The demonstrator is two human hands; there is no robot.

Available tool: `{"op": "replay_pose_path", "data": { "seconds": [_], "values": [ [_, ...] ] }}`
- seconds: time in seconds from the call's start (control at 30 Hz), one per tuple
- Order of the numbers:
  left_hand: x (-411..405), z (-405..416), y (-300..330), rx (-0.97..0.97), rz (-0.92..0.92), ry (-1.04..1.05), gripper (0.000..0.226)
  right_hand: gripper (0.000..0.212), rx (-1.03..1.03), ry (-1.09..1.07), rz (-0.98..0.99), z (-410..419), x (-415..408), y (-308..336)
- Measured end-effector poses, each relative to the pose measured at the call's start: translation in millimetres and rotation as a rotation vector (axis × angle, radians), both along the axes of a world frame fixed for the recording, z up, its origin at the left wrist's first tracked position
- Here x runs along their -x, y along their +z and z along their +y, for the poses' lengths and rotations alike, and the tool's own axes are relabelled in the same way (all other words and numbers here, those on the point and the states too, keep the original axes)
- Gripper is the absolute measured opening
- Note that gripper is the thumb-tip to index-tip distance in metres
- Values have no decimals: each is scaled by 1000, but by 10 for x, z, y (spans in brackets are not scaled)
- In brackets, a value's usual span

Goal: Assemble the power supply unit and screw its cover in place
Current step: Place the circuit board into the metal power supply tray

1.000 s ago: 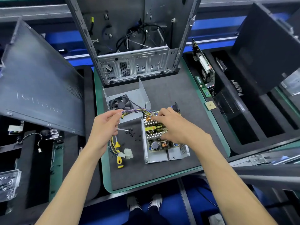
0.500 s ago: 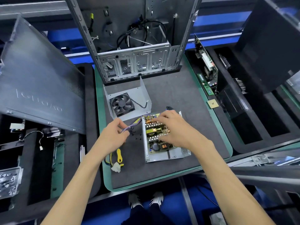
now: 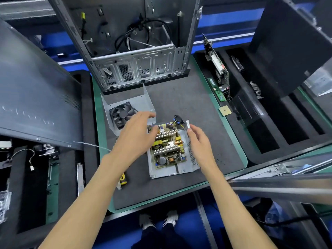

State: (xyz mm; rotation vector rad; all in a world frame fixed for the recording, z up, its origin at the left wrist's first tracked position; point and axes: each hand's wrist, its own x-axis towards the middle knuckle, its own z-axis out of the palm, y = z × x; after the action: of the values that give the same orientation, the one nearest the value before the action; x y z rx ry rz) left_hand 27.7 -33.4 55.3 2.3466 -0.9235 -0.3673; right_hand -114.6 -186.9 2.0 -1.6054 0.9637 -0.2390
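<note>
The computer case (image 3: 136, 69) stood at the mat's far edge; nearer than it lay the fan cover (image 3: 125, 112), then the open supply base (image 3: 172, 155). Its stiff sheet metal looked safest gripped by the side walls, sparing the fragile board. The left hand (image 3: 136, 137) hovered spread; the right hand (image 3: 199, 141) hung relaxed beside the base's wall, holding nothing.

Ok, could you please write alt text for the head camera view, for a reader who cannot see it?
A person's left hand reaches with relaxed fingers toward the fan cover, while the right hand touches the right wall of the open power supply base, its circuit board exposed. Both lie on a grey mat before an empty computer case.
</note>
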Motion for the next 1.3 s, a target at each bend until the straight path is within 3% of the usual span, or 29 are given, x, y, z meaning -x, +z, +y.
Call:
{"op": "replay_pose_path", "data": {
  "seconds": [0.13,0.3,0.4,0.6,0.83,1.0,1.07,1.17,1.3],
  "values": [
    [25,-436,-57,-167,-11,-145,45,40,-62,-45,-37,38,6,-46],
    [57,-859,-209,-278,-114,-161,34,37,-65,-41,-74,29,11,-61],
    [57,-983,-297,-315,-23,-155,31,30,-86,-51,-103,26,15,-58],
    [10,-998,-393,-181,34,-124,12,31,-116,-133,-142,6,23,-105],
    [-97,-948,-318,-169,223,-129,48,29,-131,-169,-142,0,20,-152],
    [-72,-955,-215,-172,281,-257,32,28,-168,-137,-127,-17,29,-120],
    [-42,-965,-205,-186,270,-280,35,27,-210,-137,-118,-36,31,-106],
    [33,-948,-266,-192,256,-224,38,27,-256,-135,-118,-50,31,-87],
    [110,-913,-325,-146,191,-164,24,27,-259,-144,-115,-41,19,-79]
  ]
}}
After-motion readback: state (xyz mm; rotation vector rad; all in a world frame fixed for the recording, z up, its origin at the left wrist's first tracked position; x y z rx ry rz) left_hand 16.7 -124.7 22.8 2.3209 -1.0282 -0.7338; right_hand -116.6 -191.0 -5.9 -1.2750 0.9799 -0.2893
